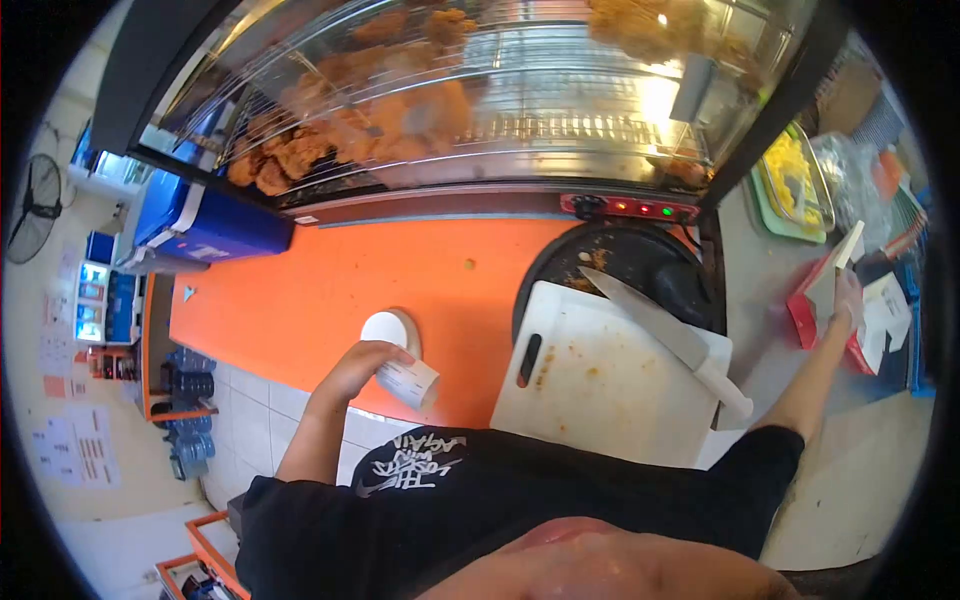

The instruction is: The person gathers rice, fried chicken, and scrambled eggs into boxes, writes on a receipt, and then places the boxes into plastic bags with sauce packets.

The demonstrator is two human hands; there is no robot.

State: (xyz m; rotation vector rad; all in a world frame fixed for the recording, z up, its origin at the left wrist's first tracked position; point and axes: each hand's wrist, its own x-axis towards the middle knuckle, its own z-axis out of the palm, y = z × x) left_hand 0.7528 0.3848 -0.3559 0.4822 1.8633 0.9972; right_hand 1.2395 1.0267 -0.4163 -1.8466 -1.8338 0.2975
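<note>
My left hand (365, 368) is closed round a white cylindrical container (408, 384) with small print on its side, tilted over the edge of the orange counter. Just beyond my fingers is a round white piece (384, 328); I cannot tell whether it is joined to the container. My right hand (848, 298) is stretched out to the far right, its fingers closed on a red and white paper food box (808, 300). Between my arms lies a white cutting board (600, 385) with crumbs, and a large knife (660, 330) rests across it.
Ahead stands a glass warming cabinet (490, 110) holding fried chicken (300, 150). A black round tray (560, 255) sits partly under the board. A blue cooler (215, 215) is at the left of the orange counter (330, 270). A green-rimmed tray of yellow food (795, 185) stands far right.
</note>
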